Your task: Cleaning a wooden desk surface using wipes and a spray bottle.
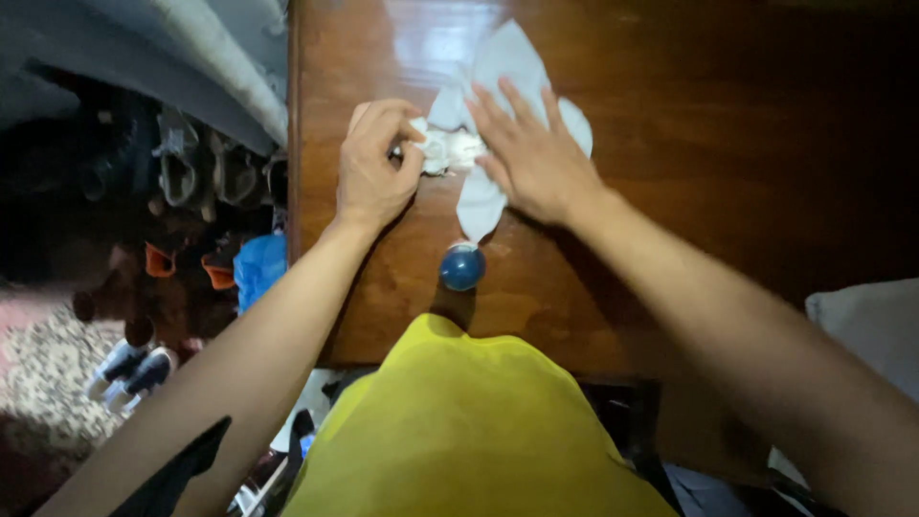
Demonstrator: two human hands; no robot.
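Observation:
A white cloth [505, 67] lies spread on a glossy brown wooden table [728, 144]. My left hand [375, 168] pinches a bunched, twisted corner of the cloth [450, 150] at its left side. My right hand [531, 153] lies flat on the cloth, fingers spread, pressing it to the table. A small blue round-topped object [462, 266] stands on the table just below the cloth, close to the near edge.
Left of the table, on the floor, lie several shoes [196, 168], a blue bag [258, 268] and a patterned rug [48, 373]. My yellow garment [459, 431] fills the lower middle. A pale cushion [871, 325] sits at the right.

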